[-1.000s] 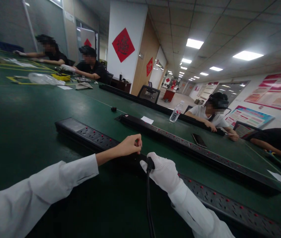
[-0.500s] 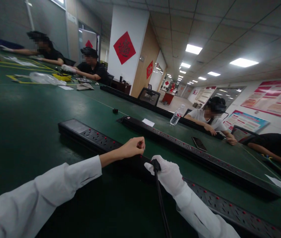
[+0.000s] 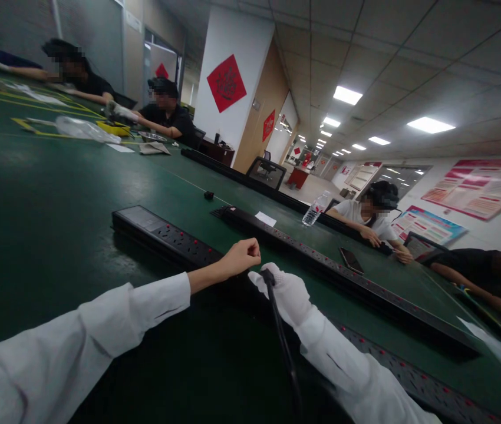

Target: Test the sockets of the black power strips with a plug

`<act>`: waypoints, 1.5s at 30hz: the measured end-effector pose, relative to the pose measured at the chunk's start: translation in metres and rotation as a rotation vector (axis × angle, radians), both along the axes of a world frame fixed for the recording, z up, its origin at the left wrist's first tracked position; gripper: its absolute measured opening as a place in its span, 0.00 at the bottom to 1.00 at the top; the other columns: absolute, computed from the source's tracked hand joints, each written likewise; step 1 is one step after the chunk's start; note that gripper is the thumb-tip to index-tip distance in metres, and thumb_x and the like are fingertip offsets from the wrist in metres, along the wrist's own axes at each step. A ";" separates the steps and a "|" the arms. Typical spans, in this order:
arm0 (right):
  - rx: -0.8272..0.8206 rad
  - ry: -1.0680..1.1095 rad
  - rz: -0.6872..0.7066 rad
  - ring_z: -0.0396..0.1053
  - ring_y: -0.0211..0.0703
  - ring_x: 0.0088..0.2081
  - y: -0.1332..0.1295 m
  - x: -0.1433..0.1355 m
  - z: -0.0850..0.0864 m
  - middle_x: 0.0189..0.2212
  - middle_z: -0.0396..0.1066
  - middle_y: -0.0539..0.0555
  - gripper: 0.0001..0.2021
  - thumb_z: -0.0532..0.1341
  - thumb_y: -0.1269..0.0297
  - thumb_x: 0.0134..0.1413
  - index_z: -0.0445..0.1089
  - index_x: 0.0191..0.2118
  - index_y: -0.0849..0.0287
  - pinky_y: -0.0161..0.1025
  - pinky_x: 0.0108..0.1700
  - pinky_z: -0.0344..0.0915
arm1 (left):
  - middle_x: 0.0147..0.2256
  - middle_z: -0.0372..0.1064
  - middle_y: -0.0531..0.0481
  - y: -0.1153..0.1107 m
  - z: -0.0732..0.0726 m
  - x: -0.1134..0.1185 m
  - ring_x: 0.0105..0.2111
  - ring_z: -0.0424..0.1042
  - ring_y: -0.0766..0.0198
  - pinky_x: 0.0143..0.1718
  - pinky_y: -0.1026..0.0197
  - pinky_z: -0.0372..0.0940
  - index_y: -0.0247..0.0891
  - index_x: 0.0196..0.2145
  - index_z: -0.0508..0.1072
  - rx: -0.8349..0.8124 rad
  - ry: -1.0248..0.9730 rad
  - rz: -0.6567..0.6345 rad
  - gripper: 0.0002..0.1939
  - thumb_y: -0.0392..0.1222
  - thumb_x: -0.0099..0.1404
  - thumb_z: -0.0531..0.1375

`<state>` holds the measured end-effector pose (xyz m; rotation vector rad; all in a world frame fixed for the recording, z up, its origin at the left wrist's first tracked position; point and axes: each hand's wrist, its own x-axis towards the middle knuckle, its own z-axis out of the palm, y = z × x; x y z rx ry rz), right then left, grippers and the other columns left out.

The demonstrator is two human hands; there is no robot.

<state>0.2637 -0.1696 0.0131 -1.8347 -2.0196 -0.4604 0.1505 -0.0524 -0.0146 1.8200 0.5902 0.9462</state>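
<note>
In the head view, my gloved right hand (image 3: 289, 291) holds a black plug (image 3: 269, 275) over the middle of the near power strip (image 3: 180, 242), fingers clamped on the plug body, as a black cable (image 3: 283, 333) trails toward the bottom edge. My bare left hand (image 3: 240, 259) hangs just beside it, forearm crossing over the strip, fingers curled inward; from my remote post I cannot tell whether they pinch anything. The strip lies aslant on the green surface (image 3: 56, 188), its red-dotted sockets showing to either side of my 2 hands.

I read the step in hand as bringing the plug to the sockets, though the glove hides the prongs and I cannot tell whether they are seated. The next move, in my judgement, calls for squaring the plug to 1 socket and pressing straight, the left hand bracing the strip, the cable slack enough not to tug.

Beyond lies a 2nd power strip (image 3: 321, 259), roughly parallel, with a phone (image 3: 351, 259) and a water bottle (image 3: 316, 209) near its far side. A co-worker in a white top (image 3: 385, 231) leans in across the surface, well apart from my hands.
</note>
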 end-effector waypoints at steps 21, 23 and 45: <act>-0.074 -0.130 0.036 0.65 0.32 0.23 -0.010 -0.010 -0.006 0.23 0.68 0.47 0.15 0.48 0.51 0.55 0.63 0.31 0.56 0.30 0.23 0.48 | 0.25 0.64 0.54 -0.004 0.002 0.000 0.25 0.63 0.71 0.28 0.67 0.59 0.35 0.21 0.57 -0.094 -0.083 -0.113 0.08 0.30 0.47 0.56; -0.086 -0.109 0.049 0.65 0.32 0.24 -0.011 -0.009 -0.005 0.24 0.68 0.47 0.14 0.48 0.52 0.55 0.62 0.32 0.56 0.30 0.24 0.49 | 0.26 0.64 0.54 -0.003 0.000 0.000 0.26 0.63 0.71 0.28 0.67 0.59 0.35 0.22 0.57 -0.094 -0.085 -0.146 0.08 0.30 0.47 0.56; -0.044 -0.097 0.007 0.63 0.35 0.23 -0.013 -0.006 -0.011 0.25 0.67 0.49 0.15 0.46 0.51 0.55 0.61 0.33 0.56 0.33 0.23 0.44 | 0.26 0.61 0.55 -0.005 0.005 -0.002 0.29 0.63 0.71 0.33 0.66 0.57 0.34 0.26 0.62 -0.102 -0.025 -0.141 0.09 0.24 0.47 0.50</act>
